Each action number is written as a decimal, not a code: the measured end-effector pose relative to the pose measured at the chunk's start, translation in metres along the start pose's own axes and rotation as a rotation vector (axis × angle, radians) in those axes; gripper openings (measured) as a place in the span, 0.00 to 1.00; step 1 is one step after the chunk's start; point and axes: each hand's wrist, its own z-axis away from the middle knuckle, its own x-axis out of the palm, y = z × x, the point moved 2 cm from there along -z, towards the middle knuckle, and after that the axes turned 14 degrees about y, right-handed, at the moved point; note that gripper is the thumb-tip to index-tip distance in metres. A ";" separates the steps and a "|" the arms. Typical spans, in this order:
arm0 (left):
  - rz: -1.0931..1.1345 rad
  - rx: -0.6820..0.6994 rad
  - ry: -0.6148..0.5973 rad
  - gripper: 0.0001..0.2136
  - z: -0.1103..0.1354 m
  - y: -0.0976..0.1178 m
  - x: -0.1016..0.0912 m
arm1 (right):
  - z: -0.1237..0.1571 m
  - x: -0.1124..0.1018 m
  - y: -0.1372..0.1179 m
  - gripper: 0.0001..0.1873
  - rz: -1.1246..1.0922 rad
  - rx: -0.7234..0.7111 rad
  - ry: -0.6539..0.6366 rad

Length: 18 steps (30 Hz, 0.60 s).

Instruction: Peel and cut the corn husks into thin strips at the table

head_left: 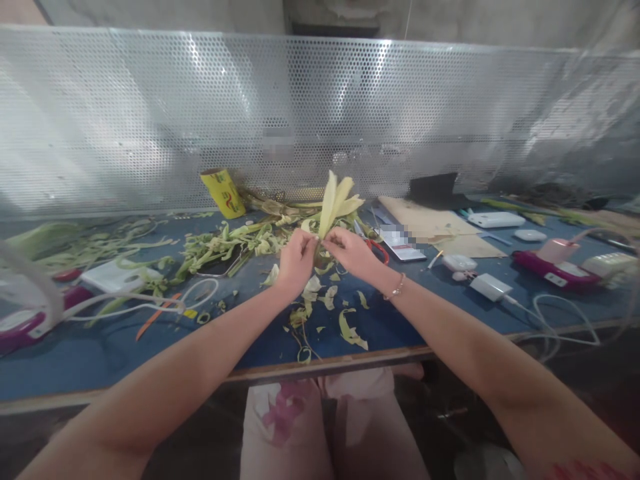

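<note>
A bunch of pale yellow-green leaves (pixel 335 205) stands upright above the table, its pointed strips fanning out at the top. My left hand (pixel 296 260) pinches its base from the left, thumb and fingertips together. From the other side, my right hand (pixel 353 250) closes its fingertips on the same base, almost touching the left. Exactly where each fingertip grips is too small to make out. Loose leaf scraps (pixel 350 330) lie on the blue table (pixel 390 320) below the hands. Just beyond my right hand are red-handled scissors (pixel 379 251), partly hidden.
A pile of wilted greens (pixel 220 250) covers the left-centre, with a leaning yellow tube (pixel 225 193) behind it. A perforated metal screen (pixel 200 100) closes off the back. To the right are cardboard (pixel 430 217), a white charger (pixel 491 287) and cables. An orange strip (pixel 156 317) lies left.
</note>
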 end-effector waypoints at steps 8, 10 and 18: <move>-0.134 0.134 0.064 0.07 -0.001 -0.001 -0.002 | 0.003 0.001 -0.003 0.04 0.072 -0.037 -0.007; -0.135 0.152 0.087 0.08 0.000 0.001 -0.002 | 0.004 0.002 -0.005 0.04 0.087 -0.068 -0.005; -0.074 0.107 0.102 0.09 0.004 0.007 -0.001 | 0.010 -0.001 -0.014 0.04 0.111 -0.166 -0.016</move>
